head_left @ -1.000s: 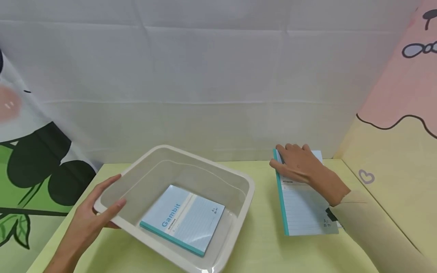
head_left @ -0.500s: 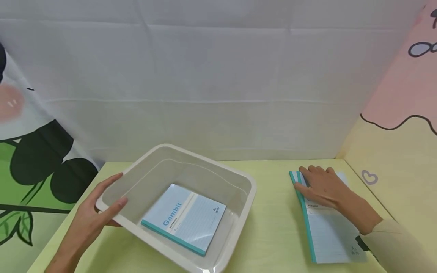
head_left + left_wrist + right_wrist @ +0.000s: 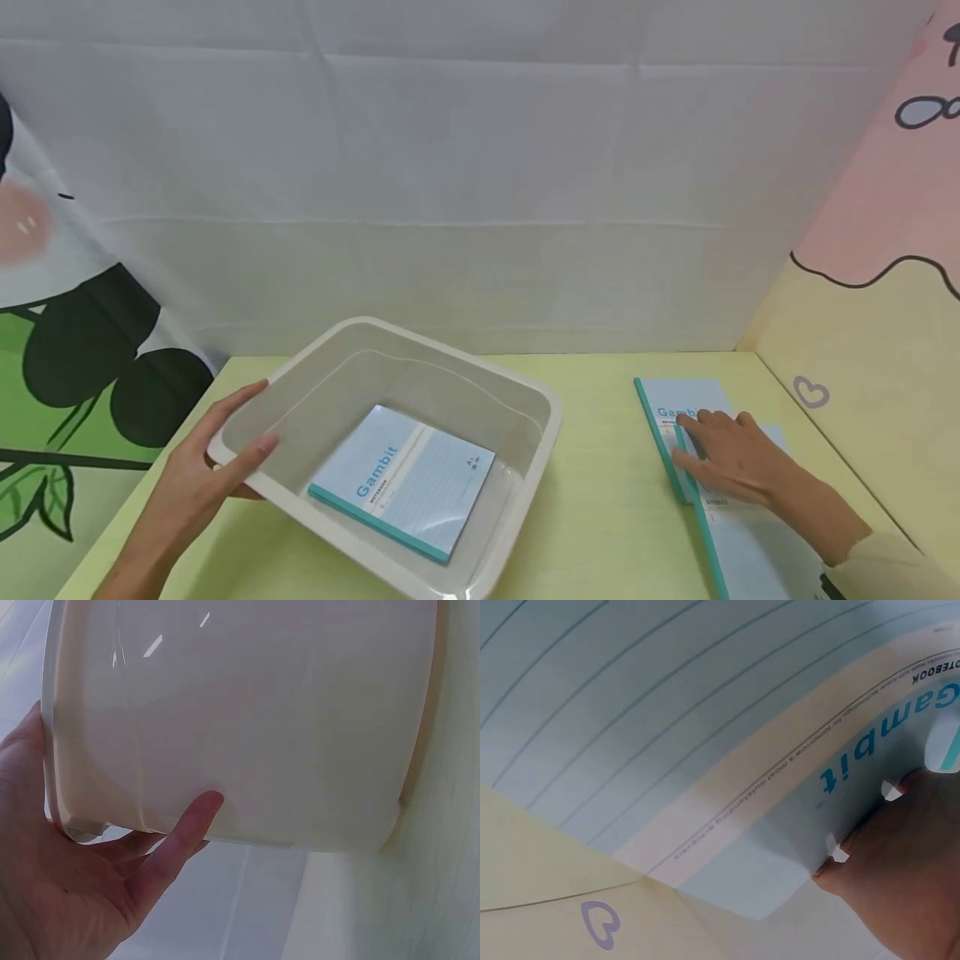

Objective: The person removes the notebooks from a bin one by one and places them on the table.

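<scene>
My left hand (image 3: 180, 479) grips the left side of an off-white plastic basin (image 3: 551, 417), thumb inside and the other fingers outside. In the left wrist view the thumb presses the glossy wall of the basin (image 3: 285, 735). A pale blue "Gambit" notebook (image 3: 405, 483) with a teal spine lies flat in the basin. On the right, my right hand (image 3: 738, 458) grips a second, similar notebook (image 3: 750, 550) by its far end, thumb at the spine. Behind and partly under it lies a third notebook (image 3: 663, 400). The right wrist view shows the fingertips at the end of the gripped notebook (image 3: 705, 742).
A pale yellow table (image 3: 600, 467) lies under everything. Behind stands a white cloth backdrop (image 3: 465, 183). A yellow and pink printed panel (image 3: 870, 350) bounds the right side, and a panda-patterned panel (image 3: 82, 350) the left.
My right hand moved right with the notebooks, then drew the upper one nearer to me and right, uncovering the far end of the one beneath. The left hand and basin stayed nearly still.
</scene>
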The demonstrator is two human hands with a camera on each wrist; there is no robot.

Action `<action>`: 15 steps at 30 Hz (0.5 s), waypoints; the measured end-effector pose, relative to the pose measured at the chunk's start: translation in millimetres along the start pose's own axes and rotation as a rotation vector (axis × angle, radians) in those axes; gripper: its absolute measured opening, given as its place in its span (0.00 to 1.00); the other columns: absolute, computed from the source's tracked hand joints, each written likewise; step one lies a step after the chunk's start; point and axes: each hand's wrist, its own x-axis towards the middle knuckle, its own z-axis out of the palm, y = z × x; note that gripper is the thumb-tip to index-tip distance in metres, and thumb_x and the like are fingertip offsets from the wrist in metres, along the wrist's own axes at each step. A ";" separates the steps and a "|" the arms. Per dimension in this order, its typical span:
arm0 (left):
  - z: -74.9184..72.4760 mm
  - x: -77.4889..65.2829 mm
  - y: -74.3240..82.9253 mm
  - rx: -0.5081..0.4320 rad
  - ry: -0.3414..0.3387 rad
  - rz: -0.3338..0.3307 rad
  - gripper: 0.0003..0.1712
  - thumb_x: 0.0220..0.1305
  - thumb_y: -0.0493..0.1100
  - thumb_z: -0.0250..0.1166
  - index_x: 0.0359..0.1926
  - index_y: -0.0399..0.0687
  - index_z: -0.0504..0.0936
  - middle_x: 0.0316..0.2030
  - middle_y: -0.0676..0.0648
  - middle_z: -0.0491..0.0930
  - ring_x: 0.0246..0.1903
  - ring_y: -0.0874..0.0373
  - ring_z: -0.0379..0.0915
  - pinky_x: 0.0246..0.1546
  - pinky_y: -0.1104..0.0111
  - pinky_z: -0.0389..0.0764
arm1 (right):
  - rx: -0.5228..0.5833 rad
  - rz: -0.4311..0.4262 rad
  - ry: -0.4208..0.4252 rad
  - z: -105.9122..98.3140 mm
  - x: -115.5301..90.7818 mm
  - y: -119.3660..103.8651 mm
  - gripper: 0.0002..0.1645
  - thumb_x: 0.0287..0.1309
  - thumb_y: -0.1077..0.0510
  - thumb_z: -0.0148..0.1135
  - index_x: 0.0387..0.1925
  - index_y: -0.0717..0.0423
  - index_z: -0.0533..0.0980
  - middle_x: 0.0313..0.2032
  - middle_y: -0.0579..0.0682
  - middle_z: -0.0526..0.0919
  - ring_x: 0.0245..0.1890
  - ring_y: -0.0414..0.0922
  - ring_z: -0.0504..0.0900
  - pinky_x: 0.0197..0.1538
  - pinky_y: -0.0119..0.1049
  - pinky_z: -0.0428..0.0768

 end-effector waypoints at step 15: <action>-0.4 -1.6 0.4 -0.012 0.006 0.013 0.39 0.76 0.43 0.61 0.81 0.68 0.57 0.54 0.62 0.70 0.42 0.65 0.81 0.31 0.60 0.90 | -0.022 0.033 -0.038 29.7 -17.2 6.7 0.35 0.66 0.34 0.60 0.59 0.57 0.80 0.48 0.52 0.84 0.47 0.49 0.81 0.48 0.55 0.75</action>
